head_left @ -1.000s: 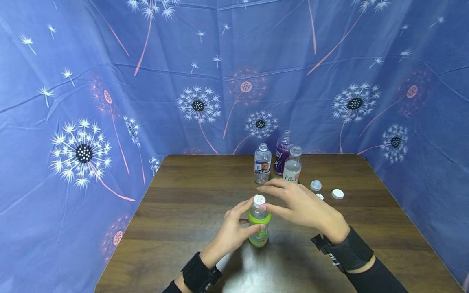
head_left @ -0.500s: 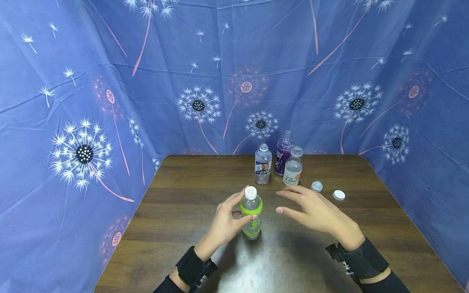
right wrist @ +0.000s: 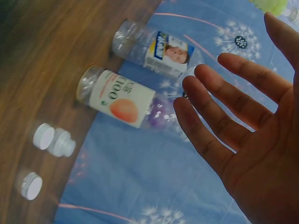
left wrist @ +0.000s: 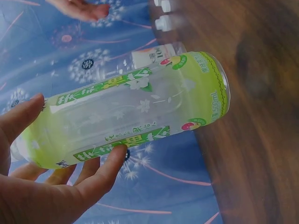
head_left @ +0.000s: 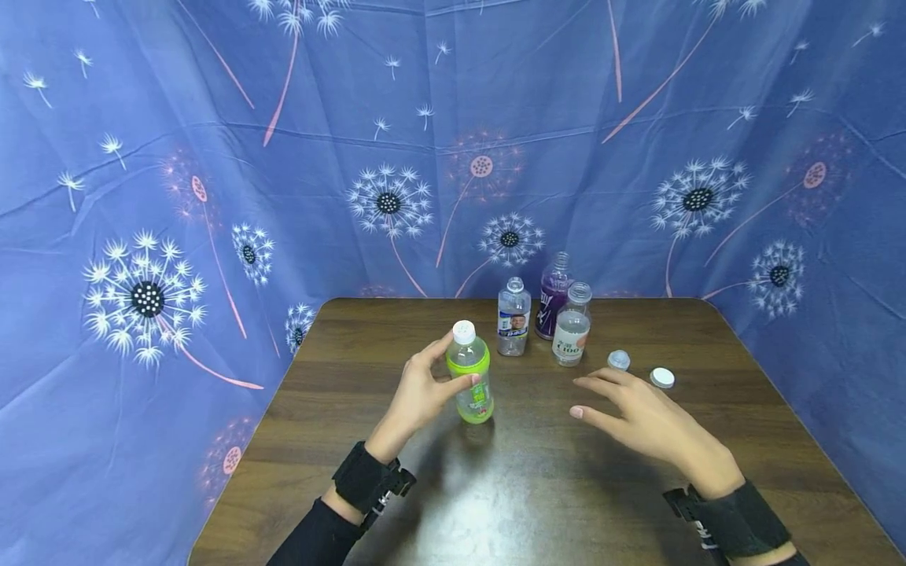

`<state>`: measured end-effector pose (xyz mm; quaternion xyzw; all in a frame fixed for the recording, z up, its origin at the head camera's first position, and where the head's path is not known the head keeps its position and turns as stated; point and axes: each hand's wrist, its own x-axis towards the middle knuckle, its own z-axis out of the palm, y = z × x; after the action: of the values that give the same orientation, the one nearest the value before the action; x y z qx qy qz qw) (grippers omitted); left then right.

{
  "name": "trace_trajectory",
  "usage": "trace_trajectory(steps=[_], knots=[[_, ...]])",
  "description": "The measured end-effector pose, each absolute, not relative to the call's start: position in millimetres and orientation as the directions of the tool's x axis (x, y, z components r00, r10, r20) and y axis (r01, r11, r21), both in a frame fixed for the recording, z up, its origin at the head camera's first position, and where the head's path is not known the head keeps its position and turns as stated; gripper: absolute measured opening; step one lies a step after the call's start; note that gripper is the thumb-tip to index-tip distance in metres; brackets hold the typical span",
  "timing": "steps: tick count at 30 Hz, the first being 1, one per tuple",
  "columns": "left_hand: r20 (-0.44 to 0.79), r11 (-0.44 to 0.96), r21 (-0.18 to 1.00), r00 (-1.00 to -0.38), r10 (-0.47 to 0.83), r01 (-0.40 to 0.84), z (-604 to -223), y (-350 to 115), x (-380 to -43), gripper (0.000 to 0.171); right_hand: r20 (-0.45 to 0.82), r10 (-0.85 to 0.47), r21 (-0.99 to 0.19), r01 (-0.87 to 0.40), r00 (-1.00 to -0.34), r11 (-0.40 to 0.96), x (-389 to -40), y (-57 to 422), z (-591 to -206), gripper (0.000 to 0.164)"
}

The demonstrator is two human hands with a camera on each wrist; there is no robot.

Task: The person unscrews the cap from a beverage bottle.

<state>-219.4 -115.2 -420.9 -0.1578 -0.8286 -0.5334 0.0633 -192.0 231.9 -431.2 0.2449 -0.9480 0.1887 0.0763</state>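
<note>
My left hand grips a clear plastic bottle with a lime-green label and a white cap. The bottle stands nearly upright, its base close over the table. In the left wrist view, thumb and fingers lie around the upper half of the bottle. My right hand is off to the right with fingers spread and nothing in it, near loose caps. The right wrist view shows its fingers extended, with a white cap and two more caps beyond them on the table.
Three uncapped bottles are grouped at the back of the wooden table: one with a face label, a purple one and a C100 bottle. A clear cap and a white cap lie right of them. Blue curtain hangs behind.
My left hand has carried the green-labelled bottle left and away from me. My right hand has come off the bottle's cap area and moved right. The bottles at the back have stayed put.
</note>
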Motion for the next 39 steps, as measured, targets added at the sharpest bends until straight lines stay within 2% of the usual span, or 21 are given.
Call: trace_trajectory(steps=[7,18,25,33,39], knots=[[0.237,0.395,0.877,-0.961,0.14,0.274,-412,-124,-236,0.081,0.211,-0.398,-0.383,-0.451,-0.893,0.806,-186,244,-440,0.053],[0.194,0.383,0.906,-0.981,0.003,0.18,-428,-148,-268,0.085,0.203,-0.382,-0.406,-0.432,-0.902,0.805,-178,255,-453,0.051],[0.215,0.383,0.905,-0.976,-0.033,0.186,-428,-158,-287,0.085,0.206,-0.351,-0.426,-0.407,-0.913,0.808,-174,260,-458,0.051],[0.178,0.378,0.916,-0.98,-0.09,0.132,-428,-170,-305,0.087,0.189,-0.326,-0.46,-0.377,-0.926,0.804,-168,265,-467,0.053],[0.205,0.429,0.892,-0.973,-0.104,0.142,-435,-178,-326,0.087,0.21,-0.314,-0.47,-0.377,-0.926,0.798,-165,268,-473,0.05]])
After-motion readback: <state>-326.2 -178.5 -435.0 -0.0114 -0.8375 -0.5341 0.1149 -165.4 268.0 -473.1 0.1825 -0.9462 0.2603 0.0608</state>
